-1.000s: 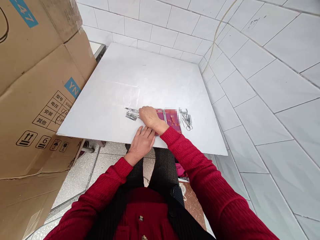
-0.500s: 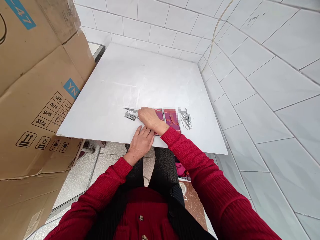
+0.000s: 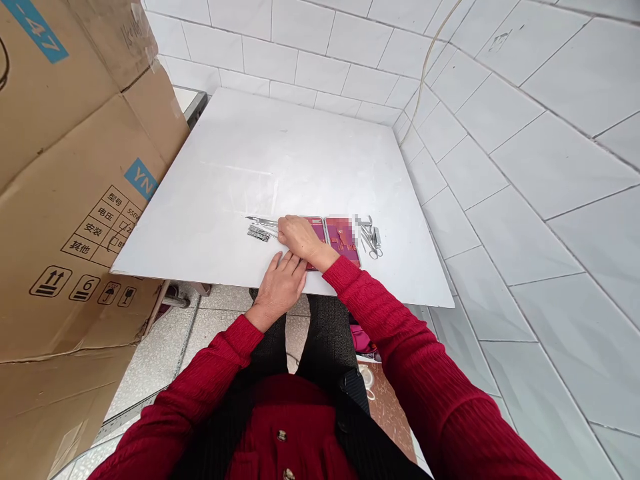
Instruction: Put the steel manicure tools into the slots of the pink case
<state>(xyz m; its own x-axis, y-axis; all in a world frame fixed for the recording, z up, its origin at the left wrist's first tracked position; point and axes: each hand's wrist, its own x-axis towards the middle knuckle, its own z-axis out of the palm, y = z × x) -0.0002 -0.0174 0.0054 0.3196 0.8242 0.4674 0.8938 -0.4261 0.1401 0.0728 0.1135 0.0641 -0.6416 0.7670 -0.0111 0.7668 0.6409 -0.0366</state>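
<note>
An open case (image 3: 341,248) with a maroon lining lies flat near the table's front edge. My right hand (image 3: 301,239) covers much of its left half, with curled fingers pointing left and down. What those fingers hold, if anything, is hidden. Just below, my left hand (image 3: 281,283) rests at the table edge by the case's lower left, its fingers stretched out under the right hand. Thin metal tools (image 3: 261,221) and a small cluster of metal pieces (image 3: 259,233) lie left of the right hand. Small scissors (image 3: 373,247) lie among other metal tools right of the case.
The white table (image 3: 310,153) meets tiled walls (image 3: 540,180) behind and on the right. A tall cardboard box (image 3: 90,173) stands along the left side. A pale cable (image 3: 425,73) hangs down the wall at the back right corner.
My right hand has shifted slightly to the right over the case, and a bit more of the case's upper edge shows. My left hand stays nearly in place.
</note>
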